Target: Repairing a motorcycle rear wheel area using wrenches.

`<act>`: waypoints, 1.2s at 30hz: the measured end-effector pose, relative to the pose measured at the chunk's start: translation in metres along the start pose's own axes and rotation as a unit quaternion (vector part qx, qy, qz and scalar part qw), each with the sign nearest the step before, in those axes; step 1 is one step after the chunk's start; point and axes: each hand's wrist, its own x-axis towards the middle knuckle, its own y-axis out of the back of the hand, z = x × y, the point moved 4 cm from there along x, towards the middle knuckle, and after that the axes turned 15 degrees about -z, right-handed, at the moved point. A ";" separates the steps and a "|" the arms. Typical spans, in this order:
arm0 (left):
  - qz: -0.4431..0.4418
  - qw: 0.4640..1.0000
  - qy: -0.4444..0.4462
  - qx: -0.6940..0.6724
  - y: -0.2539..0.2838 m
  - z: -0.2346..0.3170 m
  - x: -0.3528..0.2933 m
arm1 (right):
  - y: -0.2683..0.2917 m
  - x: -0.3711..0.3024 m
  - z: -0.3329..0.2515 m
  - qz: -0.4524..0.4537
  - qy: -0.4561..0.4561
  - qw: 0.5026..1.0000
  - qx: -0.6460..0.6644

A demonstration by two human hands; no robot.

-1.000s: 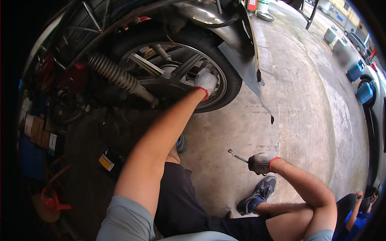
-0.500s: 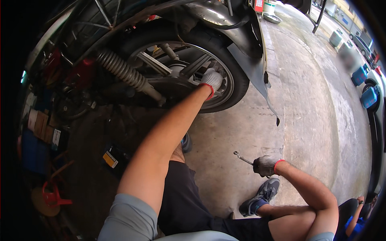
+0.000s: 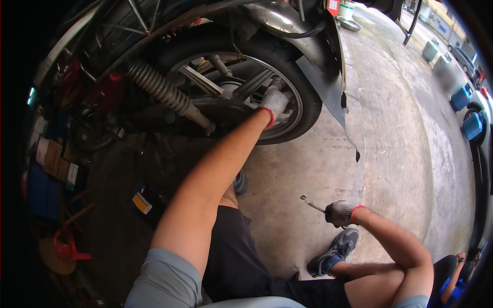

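Note:
My left hand (image 3: pixel 275 101), in a white knit glove with a red cuff, reaches to the rear wheel (image 3: pixel 306 110) of a motorcycle. Its fingers curl over the rim side between two spokes; the fingertips are dark and partly hidden. Low on the right, my right hand (image 3: pixel 339 213) is closed in a matching, dirt-darkened glove. From it a slim metal wrench (image 3: pixel 313 204) points up and left, its ring end free in the air above the floor, apart from the wheel.
A coiled shock absorber (image 3: pixel 162 87) slants beside the wheel. A loose grey mudguard flap (image 3: pixel 323 90) hangs at its right. Boxes (image 3: pixel 53 157) and a red plastic object (image 3: pixel 69 249) lie at left. Blue gas cylinders (image 3: pixel 471 126) stand far right; another person (image 3: pixel 452 285) is at lower right.
The view has shifted very slightly, so the motorcycle sits a little further right. Both hands keep nearly the same places, the wrench still in the right one.

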 end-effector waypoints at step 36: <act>-0.003 0.941 0.057 0.335 0.009 0.014 -0.013 | -0.004 0.015 0.005 -0.002 0.013 0.999 -0.046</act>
